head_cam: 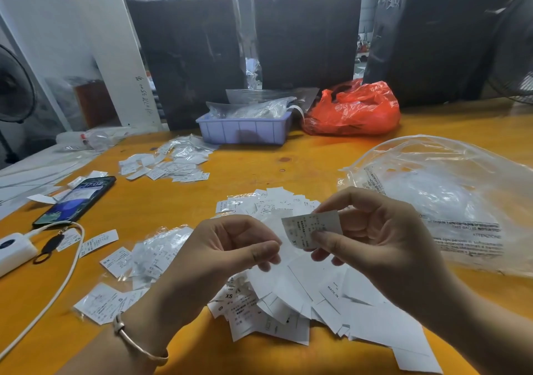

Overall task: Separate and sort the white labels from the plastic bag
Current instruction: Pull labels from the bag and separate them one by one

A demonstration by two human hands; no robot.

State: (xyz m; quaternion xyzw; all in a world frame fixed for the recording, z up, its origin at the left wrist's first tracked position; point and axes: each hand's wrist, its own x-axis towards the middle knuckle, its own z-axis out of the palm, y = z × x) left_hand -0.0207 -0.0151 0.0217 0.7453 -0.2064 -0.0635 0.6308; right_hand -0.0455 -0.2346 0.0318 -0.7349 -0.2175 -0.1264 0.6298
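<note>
Left hand sits above the near pile with its fingers curled inward and the thumb pressed toward the forefinger; it seems to pinch the edge of a thin white or clear slip, though what exactly lies between the fingertips is too blurred to tell. To its left on the yellow wooden table lie a dark smartphone, a white power bank with its cable and several small clear packets of printed size labels. Just right of the left hand, the right hand pinches a single white printed label between thumb and forefinger, held up over the heap of loose white labels spread on the table beneath both hands. Farther right lies the large clear plastic bag with printed warning text, crumpled and open on the table, well apart from the heap.

The step in hand looks like reading one label's size mark before placing it. The next move probably calls for checking that mark and carrying the label to its matching group, perhaps the far pile of white labels and packets, without dragging neighbours from the heap.
</note>
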